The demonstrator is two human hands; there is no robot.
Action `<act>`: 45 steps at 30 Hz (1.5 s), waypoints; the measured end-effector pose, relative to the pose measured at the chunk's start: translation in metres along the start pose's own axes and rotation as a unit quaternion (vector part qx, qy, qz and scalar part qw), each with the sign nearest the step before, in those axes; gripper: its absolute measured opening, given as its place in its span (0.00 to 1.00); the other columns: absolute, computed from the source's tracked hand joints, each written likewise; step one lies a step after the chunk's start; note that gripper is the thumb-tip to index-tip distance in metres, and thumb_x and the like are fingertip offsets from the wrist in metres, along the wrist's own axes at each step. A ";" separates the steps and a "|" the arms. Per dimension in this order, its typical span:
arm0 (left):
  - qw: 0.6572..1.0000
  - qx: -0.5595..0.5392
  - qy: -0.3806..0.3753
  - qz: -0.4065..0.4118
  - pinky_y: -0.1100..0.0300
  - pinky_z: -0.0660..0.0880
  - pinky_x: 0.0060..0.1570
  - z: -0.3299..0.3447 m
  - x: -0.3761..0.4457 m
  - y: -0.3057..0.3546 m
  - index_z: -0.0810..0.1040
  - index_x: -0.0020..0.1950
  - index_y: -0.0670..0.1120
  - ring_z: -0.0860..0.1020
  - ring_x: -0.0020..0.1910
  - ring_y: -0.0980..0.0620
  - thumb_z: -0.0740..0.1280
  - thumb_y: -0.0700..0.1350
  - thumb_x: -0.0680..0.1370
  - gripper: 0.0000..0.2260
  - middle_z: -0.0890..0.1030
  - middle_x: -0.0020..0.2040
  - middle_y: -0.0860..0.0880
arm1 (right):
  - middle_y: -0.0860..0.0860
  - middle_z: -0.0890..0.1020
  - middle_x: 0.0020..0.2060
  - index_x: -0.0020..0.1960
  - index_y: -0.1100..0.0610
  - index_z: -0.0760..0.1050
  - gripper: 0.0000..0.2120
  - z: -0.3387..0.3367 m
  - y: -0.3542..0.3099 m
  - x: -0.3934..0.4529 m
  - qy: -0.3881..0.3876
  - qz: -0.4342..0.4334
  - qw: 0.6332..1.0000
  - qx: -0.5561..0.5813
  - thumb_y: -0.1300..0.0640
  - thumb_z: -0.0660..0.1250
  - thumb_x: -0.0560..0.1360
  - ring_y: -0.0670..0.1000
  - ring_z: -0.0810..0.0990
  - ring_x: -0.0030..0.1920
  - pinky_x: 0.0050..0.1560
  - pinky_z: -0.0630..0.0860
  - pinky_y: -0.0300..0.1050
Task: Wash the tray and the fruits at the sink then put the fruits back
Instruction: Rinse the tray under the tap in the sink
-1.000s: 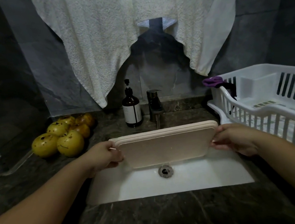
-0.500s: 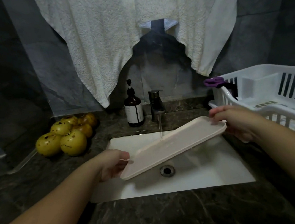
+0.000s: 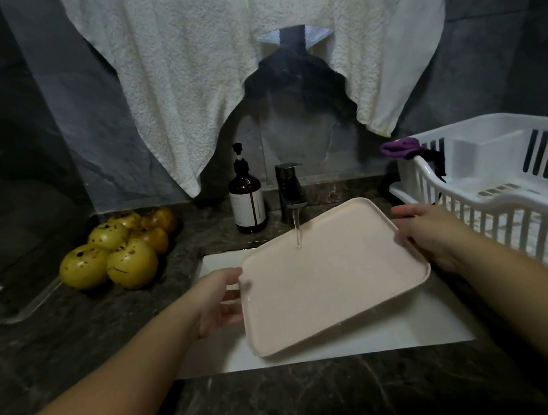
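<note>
While water is running from the faucet [image 3: 292, 191] onto its upper face, the pale pink tray [image 3: 329, 276] is being held over the white sink [image 3: 428, 326], tilted with its far right corner raised. The left hand [image 3: 220, 301] is gripping the tray's left edge, fingers curling underneath, and the right hand [image 3: 429, 236] is clasping the right edge. The yellow, spotted fruits [image 3: 115, 251] are sitting in a pile on the dark countertop [image 3: 290, 408] left of the sink, well apart from the tray. A brown pump bottle [image 3: 247, 200] is standing just beside the faucet, and a white dish rack [image 3: 510, 178] is sitting to the right.
</note>
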State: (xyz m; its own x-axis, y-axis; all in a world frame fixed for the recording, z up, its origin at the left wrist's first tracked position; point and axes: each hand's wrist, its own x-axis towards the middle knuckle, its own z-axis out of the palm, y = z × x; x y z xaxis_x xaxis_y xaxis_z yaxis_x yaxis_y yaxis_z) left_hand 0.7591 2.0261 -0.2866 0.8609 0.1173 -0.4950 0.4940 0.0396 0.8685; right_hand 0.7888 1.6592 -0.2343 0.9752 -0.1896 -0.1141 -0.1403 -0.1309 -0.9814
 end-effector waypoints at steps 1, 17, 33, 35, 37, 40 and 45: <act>1.000 -0.005 0.003 0.005 0.52 0.83 0.37 -0.001 0.001 0.000 0.78 0.61 0.46 0.83 0.53 0.40 0.67 0.52 0.82 0.13 0.81 0.59 0.40 | 0.52 0.83 0.51 0.70 0.57 0.74 0.29 0.003 0.003 0.002 0.003 0.001 1.000 0.004 0.76 0.64 0.72 0.55 0.83 0.50 0.45 0.80 0.48; 0.987 -0.073 0.056 0.135 0.54 0.76 0.39 -0.039 0.003 0.025 0.87 0.38 0.53 0.85 0.33 0.54 0.70 0.54 0.78 0.12 0.85 0.37 0.54 | 0.57 0.80 0.56 0.76 0.54 0.70 0.25 0.052 0.042 0.013 0.001 0.117 0.992 0.041 0.66 0.59 0.79 0.58 0.80 0.55 0.58 0.78 0.55; 0.993 -0.015 0.036 0.110 0.50 0.76 0.53 -0.047 -0.010 0.045 0.83 0.57 0.43 0.81 0.52 0.41 0.62 0.61 0.82 0.23 0.85 0.53 0.42 | 0.58 0.84 0.48 0.61 0.55 0.75 0.10 0.039 0.040 -0.003 -0.065 0.182 0.981 0.014 0.62 0.61 0.81 0.55 0.83 0.41 0.38 0.83 0.54; 0.995 -0.007 0.039 0.093 0.50 0.77 0.55 -0.045 -0.008 0.041 0.83 0.60 0.42 0.82 0.54 0.42 0.61 0.62 0.83 0.24 0.85 0.56 0.42 | 0.58 0.83 0.47 0.56 0.54 0.76 0.07 0.034 0.037 -0.004 -0.061 0.182 0.981 0.008 0.61 0.62 0.81 0.55 0.81 0.41 0.35 0.83 0.51; 0.996 0.006 0.038 0.075 0.49 0.76 0.53 -0.042 -0.005 0.037 0.83 0.61 0.42 0.83 0.54 0.42 0.60 0.62 0.83 0.25 0.86 0.55 0.42 | 0.58 0.83 0.47 0.55 0.56 0.77 0.05 0.029 0.035 -0.004 -0.061 0.179 0.982 -0.013 0.59 0.63 0.81 0.56 0.80 0.43 0.36 0.81 0.48; 0.996 0.042 0.059 0.054 0.52 0.77 0.47 -0.034 0.001 0.031 0.82 0.61 0.41 0.83 0.51 0.43 0.62 0.62 0.83 0.24 0.85 0.53 0.43 | 0.59 0.83 0.49 0.56 0.59 0.77 0.08 0.022 0.030 -0.003 -0.054 0.173 0.981 -0.070 0.55 0.65 0.81 0.57 0.81 0.47 0.40 0.77 0.48; 0.989 0.115 0.082 0.032 0.52 0.76 0.40 -0.015 0.003 0.021 0.80 0.60 0.39 0.83 0.51 0.43 0.61 0.63 0.84 0.26 0.84 0.53 0.41 | 0.61 0.81 0.52 0.56 0.61 0.76 0.11 0.012 0.022 -0.004 -0.047 0.166 0.979 -0.107 0.55 0.67 0.79 0.60 0.79 0.50 0.51 0.75 0.53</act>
State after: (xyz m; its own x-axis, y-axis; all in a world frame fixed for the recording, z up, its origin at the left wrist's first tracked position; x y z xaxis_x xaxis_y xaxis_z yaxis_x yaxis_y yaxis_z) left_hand 0.7708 2.0425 -0.2693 0.8691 0.2726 -0.4128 0.4705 -0.1979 0.8599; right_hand 0.7835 1.6685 -0.2572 0.8802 -0.1664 -0.4445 -0.4745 -0.2808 -0.8343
